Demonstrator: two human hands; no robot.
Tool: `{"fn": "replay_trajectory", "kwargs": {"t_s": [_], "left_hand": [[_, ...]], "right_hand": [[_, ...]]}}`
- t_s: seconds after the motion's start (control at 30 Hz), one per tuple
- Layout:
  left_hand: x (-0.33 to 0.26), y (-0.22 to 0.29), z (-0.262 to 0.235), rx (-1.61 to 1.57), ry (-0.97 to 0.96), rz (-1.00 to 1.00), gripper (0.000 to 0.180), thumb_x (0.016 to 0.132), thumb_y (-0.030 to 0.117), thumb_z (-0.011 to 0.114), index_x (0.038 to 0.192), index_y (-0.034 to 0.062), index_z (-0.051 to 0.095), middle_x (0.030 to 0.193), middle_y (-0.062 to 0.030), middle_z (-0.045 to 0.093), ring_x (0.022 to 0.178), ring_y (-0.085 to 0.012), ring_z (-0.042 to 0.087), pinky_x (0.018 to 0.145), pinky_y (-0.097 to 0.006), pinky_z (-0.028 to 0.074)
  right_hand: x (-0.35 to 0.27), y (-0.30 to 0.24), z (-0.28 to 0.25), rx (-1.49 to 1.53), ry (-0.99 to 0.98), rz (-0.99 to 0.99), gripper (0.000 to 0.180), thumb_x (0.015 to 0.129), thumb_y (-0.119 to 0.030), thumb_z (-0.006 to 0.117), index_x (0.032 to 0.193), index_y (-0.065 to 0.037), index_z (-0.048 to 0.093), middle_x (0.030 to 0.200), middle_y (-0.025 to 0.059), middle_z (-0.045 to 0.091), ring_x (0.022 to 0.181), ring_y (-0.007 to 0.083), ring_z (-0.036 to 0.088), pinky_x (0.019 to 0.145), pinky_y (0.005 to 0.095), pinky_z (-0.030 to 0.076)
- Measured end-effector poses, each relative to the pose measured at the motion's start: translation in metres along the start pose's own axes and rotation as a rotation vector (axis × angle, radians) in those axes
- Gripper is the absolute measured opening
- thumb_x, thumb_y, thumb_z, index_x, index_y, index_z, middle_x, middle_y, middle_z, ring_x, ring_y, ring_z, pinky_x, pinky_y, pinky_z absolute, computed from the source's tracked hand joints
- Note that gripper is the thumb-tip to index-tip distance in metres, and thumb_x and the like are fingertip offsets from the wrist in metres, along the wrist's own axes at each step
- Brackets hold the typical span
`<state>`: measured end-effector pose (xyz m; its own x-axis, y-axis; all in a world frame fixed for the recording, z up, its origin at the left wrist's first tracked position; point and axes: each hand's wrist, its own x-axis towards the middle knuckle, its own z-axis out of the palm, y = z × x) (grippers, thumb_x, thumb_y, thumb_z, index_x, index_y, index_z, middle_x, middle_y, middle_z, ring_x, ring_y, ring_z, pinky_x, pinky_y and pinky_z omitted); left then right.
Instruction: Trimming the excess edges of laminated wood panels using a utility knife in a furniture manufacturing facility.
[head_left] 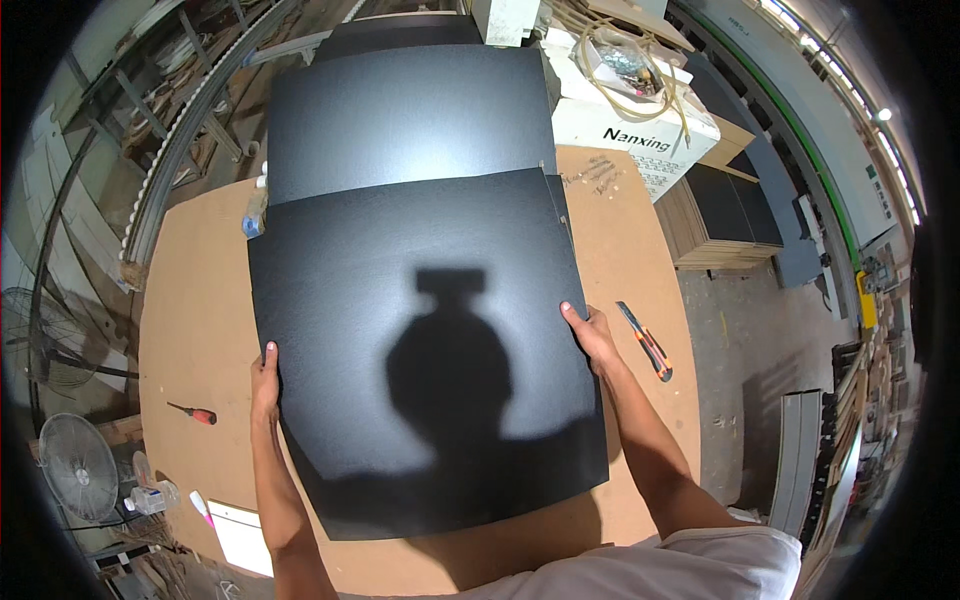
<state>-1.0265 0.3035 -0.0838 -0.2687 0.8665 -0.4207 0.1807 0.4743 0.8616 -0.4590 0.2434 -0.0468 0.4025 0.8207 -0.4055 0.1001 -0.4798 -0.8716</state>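
- Head view, centre: you hold a large black panel (420, 350) by its two side edges, above the brown worktable (190, 310). Its near edge lies towards your body and its far edge overlaps a second black panel (410, 120) lying farther off.
- Head view, left: your left hand (265, 380) is closed on the panel's left edge, thumb on top. The other fingers are under the sheet, so how tightly they curl cannot be told.
- Head view, right: your right hand (592, 335) clasps the right edge in the same way, fingertips showing on the black face.
- Head view, progress: the held panel appears partly laid over the far one, roughly squared to it but offset towards you. Whether it already rests flat or is just above the table is hard to judge from this angle. Bringing its edges into line seems left to do.
- Head view, table: a red-handled screwdriver (195, 412) lies near left, well apart from the panel. An orange-and-black utility knife (645, 340) lies just beside your right hand.
- Head view, surroundings: a white machine housing (630, 140) stands far right with a stack of dark boards (725, 215) beside it. A floor fan (78, 465) stands near left.
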Motion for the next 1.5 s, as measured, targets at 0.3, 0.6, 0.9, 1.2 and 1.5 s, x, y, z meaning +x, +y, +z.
{"fn": "replay_trajectory", "kwargs": {"t_s": [0.3,0.6,0.9,1.2,1.5], "left_hand": [[-0.035,0.035,0.013,0.012,-0.021,-0.086,0.093,0.09,0.057,0.058,0.139,-0.0185,0.033,0.139,-0.0304,0.045,0.132,-0.033,0.044,0.112,-0.04,0.031],[-0.184,0.012,0.012,-0.342,-0.016,0.076,0.077,0.093,0.048,0.06,0.137,-0.0116,0.04,0.137,-0.0215,0.05,0.122,-0.0324,0.052,0.104,-0.043,0.041],[-0.302,0.021,0.083,-0.121,-0.05,0.133,0.072,0.097,0.048,0.053,0.134,-0.0136,0.043,0.133,-0.0197,0.053,0.12,-0.0273,0.052,0.104,-0.038,0.04],[-0.396,-0.057,0.154,0.0,-0.282,-0.087,0.077,0.094,0.047,0.06,0.136,-0.0142,0.04,0.138,-0.0235,0.048,0.128,-0.0306,0.047,0.109,-0.04,0.035],[-0.441,-0.113,0.181,0.102,-0.391,-0.226,0.09,0.091,0.053,0.06,0.141,-0.0159,0.03,0.148,-0.028,0.036,0.138,-0.0338,0.035,0.113,-0.043,0.029]], "right_hand": [[-0.028,-0.001,-0.007,0.038,0.045,0.215,0.072,0.084,-0.05,0.07,0.116,0.014,0.06,0.11,0.0249,0.065,0.1,0.0311,0.065,0.086,0.0397,0.052],[-0.128,0.035,-0.099,-0.034,0.18,0.08,0.069,0.084,-0.051,0.069,0.108,0.013,0.064,0.096,0.0217,0.07,0.089,0.0287,0.069,0.081,0.0374,0.053],[-0.247,0.097,-0.232,-0.072,0.443,-0.043,0.07,0.083,-0.057,0.067,0.102,0.01,0.068,0.093,0.0201,0.071,0.09,0.027,0.069,0.081,0.0369,0.052],[-0.364,0.223,-0.325,-0.14,0.516,0.294,0.077,0.087,-0.063,0.057,0.103,0.012,0.067,0.097,0.023,0.07,0.096,0.0291,0.066,0.088,0.0394,0.049],[-0.45,0.337,-0.353,-0.066,0.497,0.319,0.08,0.091,-0.06,0.054,0.105,0.018,0.062,0.103,0.0292,0.067,0.103,0.0312,0.064,0.09,0.0384,0.048]]}}
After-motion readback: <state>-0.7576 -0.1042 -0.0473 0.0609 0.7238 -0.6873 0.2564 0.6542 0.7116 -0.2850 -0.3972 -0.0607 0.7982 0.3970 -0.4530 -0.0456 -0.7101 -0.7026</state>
